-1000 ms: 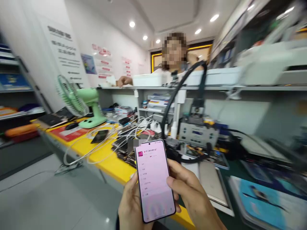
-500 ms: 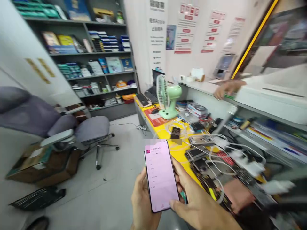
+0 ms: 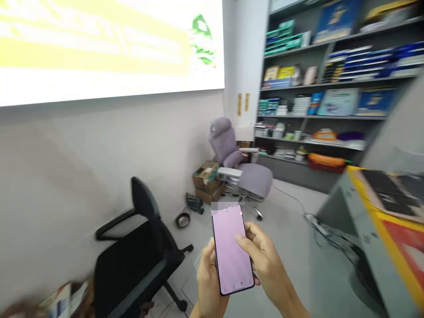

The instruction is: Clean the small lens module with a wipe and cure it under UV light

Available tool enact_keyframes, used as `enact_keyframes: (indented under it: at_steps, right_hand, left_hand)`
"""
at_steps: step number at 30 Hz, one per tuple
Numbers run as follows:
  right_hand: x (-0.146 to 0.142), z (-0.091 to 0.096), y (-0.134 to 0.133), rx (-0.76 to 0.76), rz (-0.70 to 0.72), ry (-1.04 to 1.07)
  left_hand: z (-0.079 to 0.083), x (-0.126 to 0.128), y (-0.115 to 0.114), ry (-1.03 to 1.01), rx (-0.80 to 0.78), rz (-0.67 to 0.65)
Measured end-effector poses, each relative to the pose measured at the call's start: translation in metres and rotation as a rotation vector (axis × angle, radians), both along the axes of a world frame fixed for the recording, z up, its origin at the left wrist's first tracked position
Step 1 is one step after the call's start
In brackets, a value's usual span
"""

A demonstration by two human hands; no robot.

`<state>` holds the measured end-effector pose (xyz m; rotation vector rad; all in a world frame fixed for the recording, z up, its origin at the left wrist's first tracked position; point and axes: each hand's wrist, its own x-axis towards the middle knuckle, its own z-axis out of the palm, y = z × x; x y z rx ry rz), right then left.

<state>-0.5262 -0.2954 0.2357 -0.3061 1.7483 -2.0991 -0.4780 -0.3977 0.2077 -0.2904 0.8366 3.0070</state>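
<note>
A smartphone [image 3: 232,260] with a lit pinkish screen is held upright in front of me, tilted slightly to the left at its top. My left hand [image 3: 209,280] wraps round its left edge and back, thumb along the side. From the right, my right hand [image 3: 265,258] grips the other edge, its thumb lying over the upper middle of the screen. The fingers behind the phone are mostly hidden. Small icons show along the bottom of the screen; the rest of it is nearly plain.
To the left stands a black office chair [image 3: 139,256]. Ahead are a grey-purple chair [image 3: 255,179], cardboard boxes [image 3: 207,179] and shelves [image 3: 331,84] of boxed goods. A desk with a yellow edge [image 3: 377,212] bears a laptop [image 3: 391,192] at right. Cables [image 3: 321,225] lie on the floor.
My view has swung left, so the cluttered bench and fan have left the picture. My right thumb has moved up the screen, and the listed text there has gone.
</note>
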Motion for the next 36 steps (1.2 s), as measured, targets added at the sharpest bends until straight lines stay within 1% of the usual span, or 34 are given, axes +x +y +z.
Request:
enact_keyframes:
  at_steps: [3,6,9,12,15,18,20,23,27,29,31,36]
  right_hand:
    - [-0.031,-0.003,-0.059,0.007,0.212,0.017]
    - [-0.051,-0.007,-0.117,-0.024,0.423,0.086]
    - [-0.051,-0.004,-0.172,-0.065,0.676,0.12]
    - [-0.032,0.003,-0.225,-0.063,0.918,0.112]
    - [0.003,0.004,-0.279,-0.04,1.126,0.136]
    - [0.053,-0.004,-0.333,-0.05,1.293,0.148]
    - [0.09,-0.012,-0.367,-0.069,1.373,0.159]
    - [0.147,-0.024,-0.417,-0.104,1.463,0.182]
    - [0.221,-0.03,-0.481,-0.139,1.565,0.18]
    - [0.255,-0.031,-0.507,-0.151,1.628,0.152]
    - [0.285,-0.031,-0.528,-0.157,1.709,0.105]
    - [0.345,-0.033,-0.565,-0.109,1.916,-0.005]
  left_hand:
    - [-0.004,-0.007,-0.042,0.002,-0.007,0.243]
    - [-0.009,-0.008,-0.08,0.008,-0.011,0.495]
    - [-0.009,0.003,-0.113,0.029,0.005,0.78]
    - [-0.005,0.03,-0.143,0.031,0.037,1.042]
    - [-0.007,0.069,-0.171,0.012,0.073,1.245]
    - [-0.018,0.116,-0.203,0.007,0.092,1.429]
    - [-0.027,0.149,-0.227,0.011,0.097,1.526]
    - [-0.037,0.198,-0.267,0.031,0.093,1.632]
    - [-0.04,0.262,-0.321,0.054,0.085,1.753]
    - [-0.037,0.292,-0.34,0.061,0.082,1.821]
    - [-0.035,0.319,-0.354,0.066,0.081,1.884]
    - [-0.031,0.374,-0.374,0.043,0.106,2.032]
